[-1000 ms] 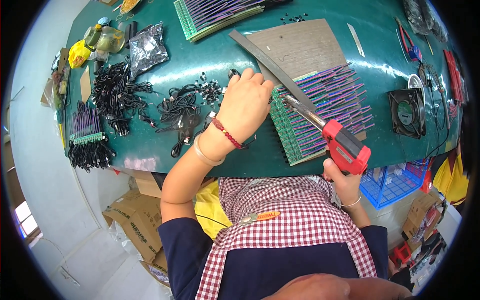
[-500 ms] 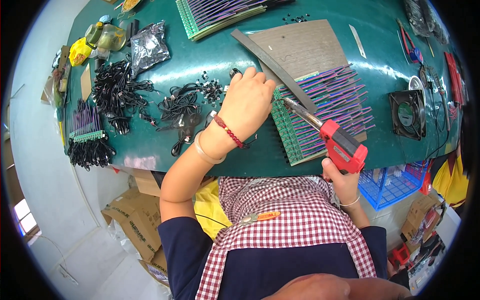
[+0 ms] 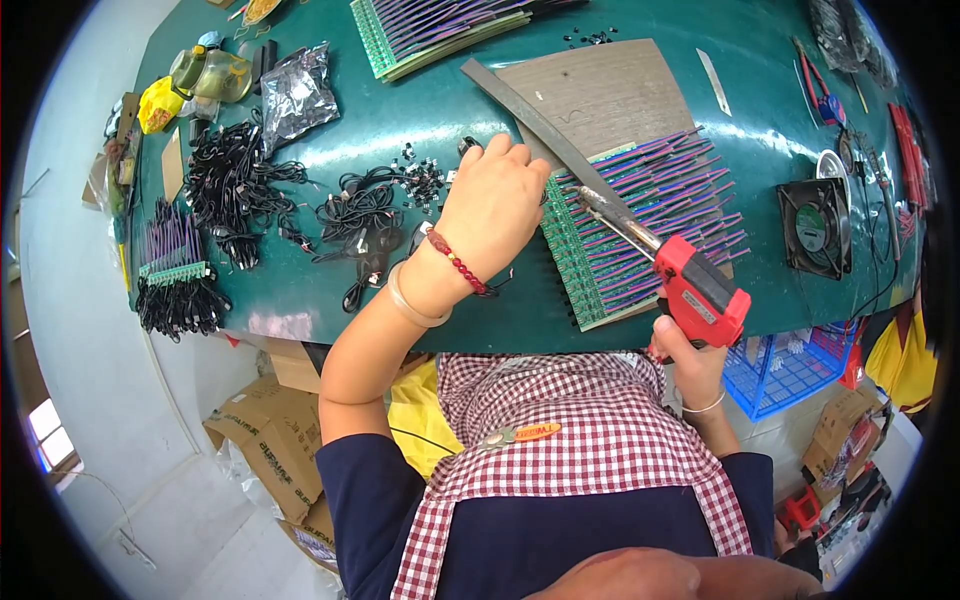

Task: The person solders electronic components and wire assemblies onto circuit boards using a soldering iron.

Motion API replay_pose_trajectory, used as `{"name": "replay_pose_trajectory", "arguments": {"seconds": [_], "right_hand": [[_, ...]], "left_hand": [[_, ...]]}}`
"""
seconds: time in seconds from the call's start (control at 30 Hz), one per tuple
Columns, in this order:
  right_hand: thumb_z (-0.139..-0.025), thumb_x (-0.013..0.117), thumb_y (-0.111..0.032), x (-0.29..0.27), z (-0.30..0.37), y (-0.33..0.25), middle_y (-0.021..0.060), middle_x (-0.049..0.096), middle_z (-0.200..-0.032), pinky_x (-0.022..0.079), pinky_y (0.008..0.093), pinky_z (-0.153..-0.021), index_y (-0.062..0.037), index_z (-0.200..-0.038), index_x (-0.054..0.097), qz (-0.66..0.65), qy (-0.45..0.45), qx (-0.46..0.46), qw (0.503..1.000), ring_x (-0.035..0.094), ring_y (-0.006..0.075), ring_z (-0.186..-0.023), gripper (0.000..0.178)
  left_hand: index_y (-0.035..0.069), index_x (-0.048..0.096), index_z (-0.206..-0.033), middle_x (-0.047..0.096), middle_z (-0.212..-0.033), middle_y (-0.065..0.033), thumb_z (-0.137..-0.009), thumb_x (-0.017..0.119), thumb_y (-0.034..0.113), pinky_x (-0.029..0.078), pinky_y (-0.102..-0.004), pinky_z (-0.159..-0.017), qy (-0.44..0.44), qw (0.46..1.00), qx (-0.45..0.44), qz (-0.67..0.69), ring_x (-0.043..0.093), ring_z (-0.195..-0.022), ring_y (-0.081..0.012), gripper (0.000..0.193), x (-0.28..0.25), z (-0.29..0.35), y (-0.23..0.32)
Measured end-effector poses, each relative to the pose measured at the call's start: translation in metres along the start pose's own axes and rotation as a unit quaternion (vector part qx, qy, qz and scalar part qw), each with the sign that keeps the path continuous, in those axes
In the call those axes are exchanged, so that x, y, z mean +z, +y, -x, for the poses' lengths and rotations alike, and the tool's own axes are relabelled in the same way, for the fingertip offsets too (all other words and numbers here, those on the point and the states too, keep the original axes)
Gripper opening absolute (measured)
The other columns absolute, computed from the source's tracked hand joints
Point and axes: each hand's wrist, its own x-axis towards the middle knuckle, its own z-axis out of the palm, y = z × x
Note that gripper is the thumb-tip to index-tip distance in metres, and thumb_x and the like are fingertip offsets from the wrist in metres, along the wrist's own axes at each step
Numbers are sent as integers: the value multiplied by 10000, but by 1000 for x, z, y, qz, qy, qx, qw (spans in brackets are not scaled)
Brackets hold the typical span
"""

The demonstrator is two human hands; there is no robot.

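The right hand (image 3: 688, 352) is closed around the grip of a red pistol-type soldering gun (image 3: 700, 295), whose long metal tip (image 3: 612, 215) reaches up and left onto a green circuit board (image 3: 600, 270) lined with rows of purple wires. That board lies on the green tabletop (image 3: 480, 100), near its front edge and right of centre, partly over a brown sheet of cardboard (image 3: 600, 90). A flat grey metal bar (image 3: 530, 115) runs diagonally across the board's far left corner.

The left hand (image 3: 495, 205) rests palm down at the board's left edge, fingers curled; whether anything is pinched under the fingertips cannot be told from this view. A red bead bracelet and a pale bangle sit on that wrist.

To the left lie tangles of black cables (image 3: 235, 190), a scatter of small black parts (image 3: 420, 180) and another small green strip with purple leads (image 3: 175, 255). A black cooling fan (image 3: 812, 225) stands to the right.

For clean joints the work seems to call for the left hand pressing the board still while the tip meets one pad at a time, held steady and clear of neighbouring wires and of the fingers just beside it.
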Motion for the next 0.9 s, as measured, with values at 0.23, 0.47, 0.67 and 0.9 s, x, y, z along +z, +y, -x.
{"name": "replay_pose_trajectory", "arguments": {"seconds": [0.23,0.47,0.67,0.9], "right_hand": [[-831,637,-83,-13,-10,-10,8,570,-695,415,225,-488,14,-1097,559,-131,12,-16,991,521,73,-541,294],[-831,665,-178,-22,-13,-17,-5,566,-650,440,242,-532,-32,-914,596,-166,19,-32,985,539,75,-556,182],[-820,658,-220,-30,-12,-13,30,575,-694,441,291,-620,-17,-919,579,-98,28,-104,989,517,120,-625,239],[-809,658,-252,-23,-18,-17,137,626,-945,431,323,-834,-16,-1148,534,-117,22,-158,980,570,187,-877,431]], "left_hand": [[44,553,-735,553,-792,-112,-629,634,77,425,-416,-713,6,1000,17,18,513,-848,-306,137,3,-5,-4],[14,535,-773,536,-814,-129,-669,619,-5,420,-419,-741,23,998,10,64,491,-846,-331,134,8,2,3],[18,511,-976,487,-1028,-156,-668,659,2,386,-434,-858,114,993,-37,20,480,-1000,-349,342,1,43,42],[41,511,-907,512,-885,-122,-774,611,91,367,-403,-758,-12,997,-71,-9,490,-872,-314,173,39,100,43]]}}
